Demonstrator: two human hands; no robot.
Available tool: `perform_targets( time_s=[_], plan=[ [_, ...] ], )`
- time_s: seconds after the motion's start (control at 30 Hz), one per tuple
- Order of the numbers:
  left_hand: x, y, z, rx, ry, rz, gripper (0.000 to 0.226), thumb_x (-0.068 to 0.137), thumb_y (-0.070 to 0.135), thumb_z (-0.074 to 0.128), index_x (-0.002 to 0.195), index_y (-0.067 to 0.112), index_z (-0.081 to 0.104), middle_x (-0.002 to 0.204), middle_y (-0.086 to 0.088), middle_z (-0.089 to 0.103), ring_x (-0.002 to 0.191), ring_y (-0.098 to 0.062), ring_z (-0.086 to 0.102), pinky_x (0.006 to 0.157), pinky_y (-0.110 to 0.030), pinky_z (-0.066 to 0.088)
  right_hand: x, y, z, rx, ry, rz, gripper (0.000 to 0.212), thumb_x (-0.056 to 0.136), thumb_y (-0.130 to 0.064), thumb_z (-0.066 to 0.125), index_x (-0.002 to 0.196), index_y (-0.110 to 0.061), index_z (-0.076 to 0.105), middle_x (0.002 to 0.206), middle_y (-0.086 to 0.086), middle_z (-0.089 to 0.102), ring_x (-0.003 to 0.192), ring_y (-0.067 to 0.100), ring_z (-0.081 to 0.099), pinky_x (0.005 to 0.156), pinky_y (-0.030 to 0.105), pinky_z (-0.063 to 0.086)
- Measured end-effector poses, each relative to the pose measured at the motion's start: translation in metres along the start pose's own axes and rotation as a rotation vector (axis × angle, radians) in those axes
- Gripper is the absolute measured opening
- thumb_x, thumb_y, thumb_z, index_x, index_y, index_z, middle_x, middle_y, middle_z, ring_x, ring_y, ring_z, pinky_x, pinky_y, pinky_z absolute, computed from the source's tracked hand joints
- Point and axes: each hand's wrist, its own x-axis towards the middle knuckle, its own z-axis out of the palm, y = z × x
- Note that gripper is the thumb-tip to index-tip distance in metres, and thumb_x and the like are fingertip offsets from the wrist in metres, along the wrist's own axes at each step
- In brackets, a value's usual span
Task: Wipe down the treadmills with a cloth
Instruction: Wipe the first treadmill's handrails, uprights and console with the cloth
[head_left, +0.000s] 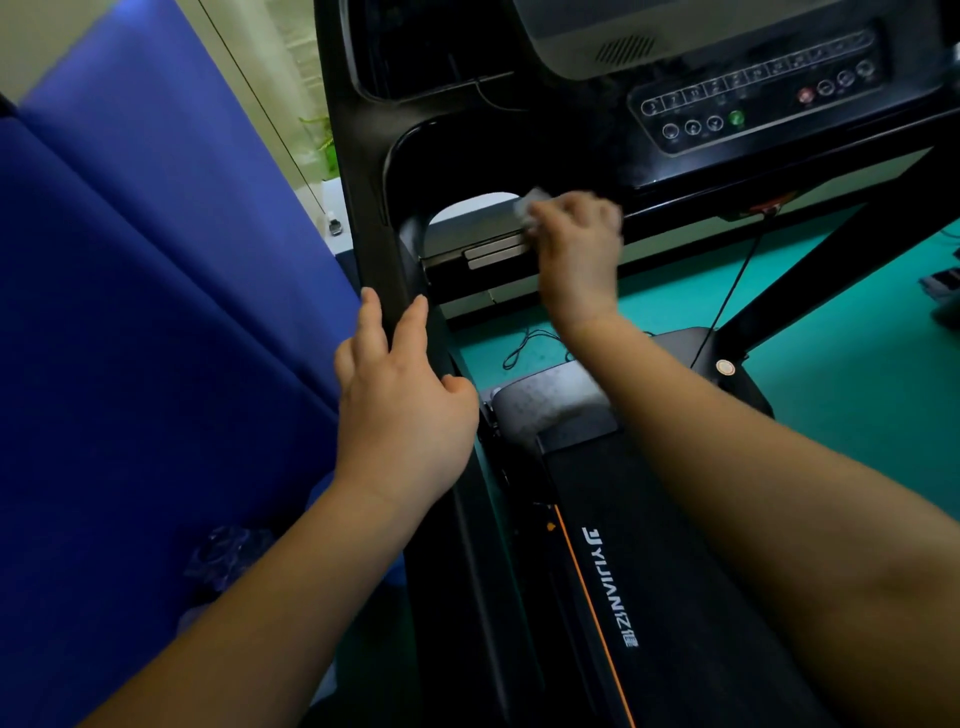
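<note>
A small white crumpled cloth (531, 207) sits just above the centre of the view. It is bunched in the curled fingers of the right hand (576, 249) and pressed on the front crossbar of the black treadmill (675, 597). At nine o'clock from the cloth, on the same bar, are silver grip plates (493, 250). At seven o'clock the left hand (400, 400) lies on the black upright post (363, 208) with straight fingers, holding nothing; the hands are well apart. A black button console (753, 98) lies at two o'clock, and a blue padded mat (130, 260) fills the nine o'clock side. The wipe would likely go best with firm, overlapping strokes along the bar and over the plates, keeping the cloth off the buttons.
</note>
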Motion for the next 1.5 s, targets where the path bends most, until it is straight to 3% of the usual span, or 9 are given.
perform_targets(
  time_s=[0.13,0.33,0.5,0.63,0.8,1.07,1.17,1.27,1.5],
  plan=[
    [-0.001,0.0,-0.001,0.003,0.006,-0.007,0.07,0.088,0.021,0.05,0.15,0.033,0.018,0.16,0.006,-0.002,0.142,-0.022,0.006,0.113,-0.041,0.031,-0.033,-0.055,0.025,0.065,-0.261,-0.359,0.044,0.083,-0.009,0.063,0.127,-0.015,0.061,0.124,0.012,0.06,0.116,0.035,0.05,0.091,0.048,0.046],
    [-0.002,-0.002,-0.001,-0.022,0.008,0.007,0.069,0.089,0.021,0.051,0.149,0.034,0.019,0.159,0.009,-0.002,0.142,-0.022,0.006,0.109,-0.035,0.032,-0.024,-0.032,0.009,-0.112,-0.213,-0.499,0.049,0.08,-0.009,0.066,0.128,-0.018,0.061,0.122,0.013,0.059,0.112,0.037,0.052,0.086,0.048,0.046],
    [-0.002,-0.002,-0.001,-0.035,0.004,0.003,0.069,0.09,0.022,0.051,0.149,0.035,0.018,0.159,0.01,-0.004,0.142,-0.021,0.005,0.108,-0.035,0.034,-0.012,0.016,-0.015,-0.253,-0.094,-0.247,0.053,0.074,-0.002,0.068,0.122,-0.025,0.061,0.12,0.013,0.055,0.105,0.037,0.049,0.075,0.033,0.034],
    [-0.001,-0.002,-0.001,-0.026,-0.001,0.002,0.07,0.09,0.022,0.051,0.15,0.035,0.016,0.159,0.01,-0.005,0.143,-0.021,0.004,0.108,-0.035,0.034,-0.002,0.037,-0.038,-0.295,-0.052,-0.032,0.048,0.084,-0.002,0.061,0.127,-0.022,0.057,0.125,0.016,0.046,0.108,0.037,0.043,0.081,0.038,0.039],
    [-0.002,-0.001,-0.001,-0.022,-0.006,-0.004,0.07,0.09,0.022,0.05,0.15,0.035,0.015,0.159,0.01,-0.004,0.142,-0.021,0.005,0.109,-0.037,0.034,-0.004,0.01,-0.036,0.07,-0.045,0.149,0.022,0.096,-0.016,0.045,0.115,-0.015,0.057,0.121,0.015,0.044,0.109,0.036,0.041,0.095,0.049,0.041],
    [-0.001,-0.002,-0.002,-0.003,-0.008,-0.004,0.072,0.089,0.024,0.051,0.15,0.035,0.014,0.159,0.008,-0.004,0.142,-0.023,0.005,0.111,-0.041,0.033,0.003,-0.073,0.001,-0.199,-0.425,-0.323,0.037,0.095,-0.024,0.049,0.131,-0.029,0.053,0.13,0.006,0.046,0.119,0.029,0.04,0.095,0.041,0.039],
    [-0.002,-0.002,-0.002,-0.009,-0.005,-0.009,0.072,0.089,0.024,0.051,0.15,0.036,0.015,0.159,0.009,-0.004,0.142,-0.022,0.005,0.111,-0.04,0.032,0.029,-0.093,0.007,-0.265,-0.592,-0.28,0.035,0.093,-0.025,0.047,0.126,-0.024,0.059,0.128,0.003,0.056,0.12,0.026,0.049,0.095,0.041,0.038],
    [-0.001,-0.002,-0.001,-0.025,-0.004,-0.004,0.071,0.088,0.025,0.051,0.149,0.035,0.016,0.158,0.01,-0.004,0.142,-0.021,0.004,0.112,-0.042,0.032,0.038,-0.097,0.01,-0.144,-0.738,-0.187,0.032,0.094,-0.018,0.048,0.123,-0.015,0.061,0.117,0.008,0.064,0.106,0.024,0.061,0.09,0.035,0.05],
    [0.0,-0.003,0.0,-0.027,-0.003,-0.012,0.071,0.087,0.023,0.049,0.149,0.035,0.017,0.159,0.009,-0.004,0.142,-0.022,0.004,0.112,-0.045,0.031,-0.015,-0.06,0.015,0.167,-0.381,-0.392,0.038,0.085,-0.003,0.062,0.123,-0.008,0.063,0.123,0.01,0.062,0.117,0.027,0.053,0.104,0.037,0.042]
  ],
)
